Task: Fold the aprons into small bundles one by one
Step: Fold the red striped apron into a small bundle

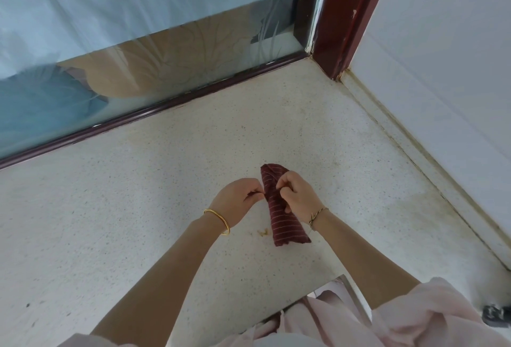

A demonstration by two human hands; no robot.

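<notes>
From my remote seat I count one apron (282,227); maroon with thin pale stripes, already rolled into a narrow bundle; it lies on the speckled counter (124,222), well below the red post (348,15) and a little left of it, long axis running roughly toward the post. Two hands on it; left hand (237,200) sits on the bundle's side away from the post, fingers curled tight, fingertips pinching a small bit of the dark cloth at the bundle's edge; I cannot tell if that bit is a strap or a corner. Right hand (298,194) is on the post side of the bundle, fingers curled in and nipping the fabric near its middle, thumb lying on the cloth. One gold bangle (218,221) on the left wrist; one thin cord bracelet (318,214) on the right wrist. One small clump of pale crumbs (262,232) on the counter just beside the bundle's near end, on the side away from the post. One glass pane (166,64) meets the post from the left; one white wall (442,70) meets it from the right; pale pink sleeves at the bottom, farthest from the post.
</notes>
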